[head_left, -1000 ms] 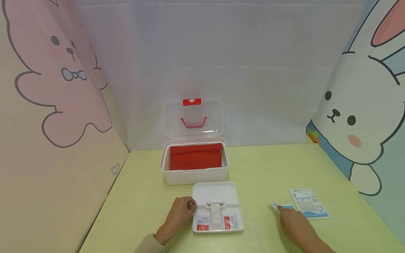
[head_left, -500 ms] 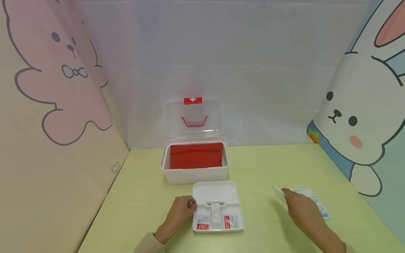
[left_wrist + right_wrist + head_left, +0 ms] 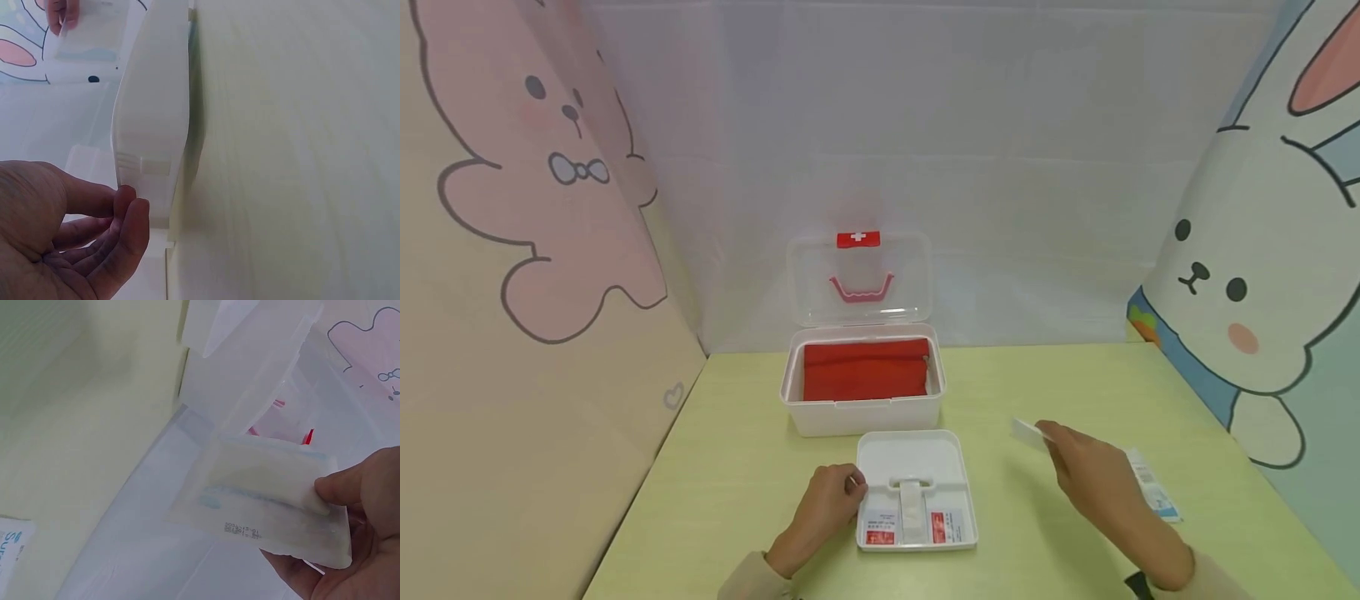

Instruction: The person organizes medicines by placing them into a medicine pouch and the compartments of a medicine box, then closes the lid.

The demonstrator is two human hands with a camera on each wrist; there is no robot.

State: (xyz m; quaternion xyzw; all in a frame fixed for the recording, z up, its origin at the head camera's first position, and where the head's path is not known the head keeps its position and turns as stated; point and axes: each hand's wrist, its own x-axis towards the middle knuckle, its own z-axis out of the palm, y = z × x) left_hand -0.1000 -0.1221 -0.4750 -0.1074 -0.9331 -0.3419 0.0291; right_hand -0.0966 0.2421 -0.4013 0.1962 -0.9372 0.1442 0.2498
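Note:
My left hand pinches the left rim of a shallow white tray on the table. In the left wrist view its thumb and fingertips meet right at the rim of the tray. The tray holds a white strip and small red-and-white packets. My right hand holds a flat white packet raised above the table. Seen from the right wrist, the thumb lies across one end of the packet, which bears small printed marks.
A packet lies on the table at the right, partly behind the right hand; its "Surgical" lettering shows in the right wrist view. Behind the tray stands a white first-aid box with its clear lid up and a red pouch inside.
My right hand has picked the packet up off the table, tilted it up and moved it left and away from me. The left hand and the tray have stayed put.

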